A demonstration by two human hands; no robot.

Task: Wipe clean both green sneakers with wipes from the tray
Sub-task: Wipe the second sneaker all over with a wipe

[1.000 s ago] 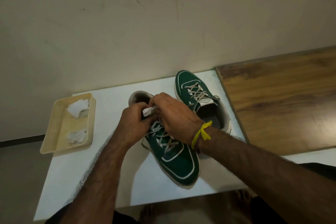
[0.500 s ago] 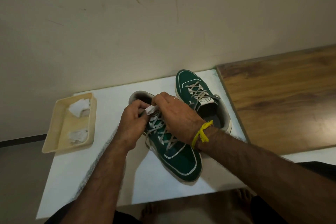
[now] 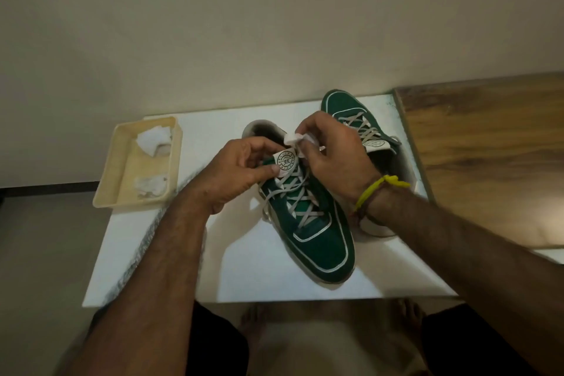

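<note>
Near green sneaker getting the wipe treatment on a small white bench.

Left hand has its grip pinched on the white logo tongue tab, right hand has its grip pinched round a crumpled wipe just above that tab. The right forearm, with a yellow wrist band, lies across the second green sneaker and covers part of its heel end; that one sits just beside the first, toe toward the wall. A beige tray sits at the bench's left edge with two more wipes in it. Plain cream wall behind, a brown wooden top butts up on the right, and bare feet show on the floor under the bench.
</note>
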